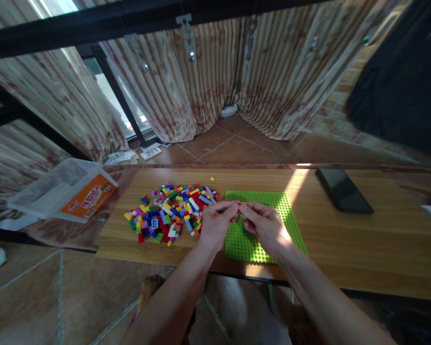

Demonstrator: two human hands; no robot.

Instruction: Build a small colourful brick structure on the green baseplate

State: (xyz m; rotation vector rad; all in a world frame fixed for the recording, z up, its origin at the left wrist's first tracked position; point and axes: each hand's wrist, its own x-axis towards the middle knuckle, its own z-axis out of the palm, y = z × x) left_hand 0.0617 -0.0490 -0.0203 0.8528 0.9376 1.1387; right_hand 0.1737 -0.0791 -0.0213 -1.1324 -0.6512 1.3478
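My left hand point(217, 219) and my right hand point(264, 224) meet above a green studded baseplate point(235, 245). Their fingertips are pinched together around a small red toy brick point(239, 204), mostly covered by the fingers. Something dark green shows under my right hand, too hidden to make out. Left of my left hand, a loose heap of multicoloured toy bricks point(168, 211) lies on the wooden table point(129, 256).
A lone yellow piece point(212, 178) lies behind the heap. Far left stands a clear plastic box point(62, 184) with an orange label. A dark tablet-like device point(344, 190) rests on the right of the table. Striped curtains point(208, 81) hang beyond.
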